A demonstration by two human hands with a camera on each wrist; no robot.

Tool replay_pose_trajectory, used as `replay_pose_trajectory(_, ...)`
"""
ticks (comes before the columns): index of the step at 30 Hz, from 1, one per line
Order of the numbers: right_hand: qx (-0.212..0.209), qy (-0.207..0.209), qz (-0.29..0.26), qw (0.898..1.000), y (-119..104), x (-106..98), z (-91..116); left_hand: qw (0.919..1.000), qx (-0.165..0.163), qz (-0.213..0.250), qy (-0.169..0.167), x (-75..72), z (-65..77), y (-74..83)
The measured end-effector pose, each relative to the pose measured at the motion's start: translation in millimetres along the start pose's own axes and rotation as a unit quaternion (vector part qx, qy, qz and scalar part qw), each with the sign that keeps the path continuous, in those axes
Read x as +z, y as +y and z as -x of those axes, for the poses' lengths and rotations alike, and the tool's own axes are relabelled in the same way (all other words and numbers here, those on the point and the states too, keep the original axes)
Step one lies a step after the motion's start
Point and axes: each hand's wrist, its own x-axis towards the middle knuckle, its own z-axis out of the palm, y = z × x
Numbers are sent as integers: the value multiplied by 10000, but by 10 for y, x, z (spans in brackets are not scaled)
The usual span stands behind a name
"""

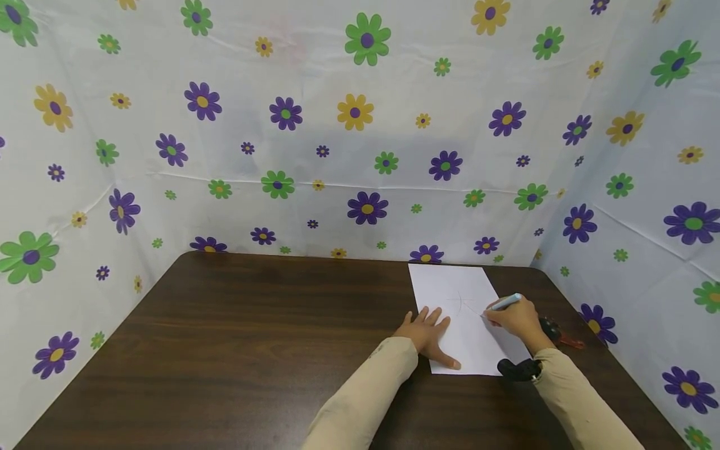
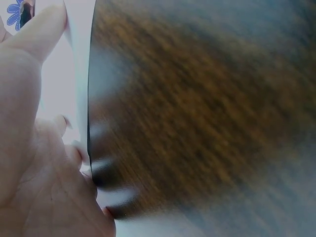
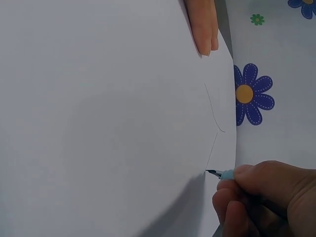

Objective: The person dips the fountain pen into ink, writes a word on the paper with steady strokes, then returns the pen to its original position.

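A white sheet of paper (image 1: 467,347) lies on the brown table at the right, with a few thin curved and straight lines on it. My left hand (image 1: 429,336) rests on the sheet's left edge, fingers spread and straight. In my right hand (image 1: 519,320) a light blue fountain pen (image 1: 506,302) is pinched between thumb and fingers. The pen's dark nib (image 3: 212,172) meets the lower end of a thin straight line (image 3: 211,152) in the right wrist view. A curved line (image 3: 211,108) stands just above it. The left wrist view shows my left palm and the paper's edge.
The wood-grain table (image 1: 197,344) stretches widely to the left. A dark object with a red-orange part (image 1: 570,341) shows just beyond my right wrist. A black device (image 1: 517,370) sits at that wrist. Flower-printed white cloth (image 1: 315,137) stands around the table's back and sides.
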Motion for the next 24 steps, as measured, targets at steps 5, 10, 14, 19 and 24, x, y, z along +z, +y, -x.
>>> replay_pose_trajectory(5, -297, 37, 51, 9995, 18, 9, -14, 10000, -1, -9, -24, -52, 46, 15)
replay_pose_trajectory(10, -226, 44, 39, 9997, 22, 17, -12, 9999, 17, 91, -64, -194, 248, 72)
replay_pose_trajectory(14, -130, 37, 34, 9999, 18, 24, -13, 10000, 46, 32, -5, -215, 300, 79)
replay_pose_trajectory(19, -92, 55, 30, 9999, 10, 26, -11, 10000, 60, 9, -32, -177, 265, 62)
replay_pose_trajectory(24, -51, 66, -155, 9998, 30, 53, -16, 10000, 62, 33, -34, -181, 255, 59)
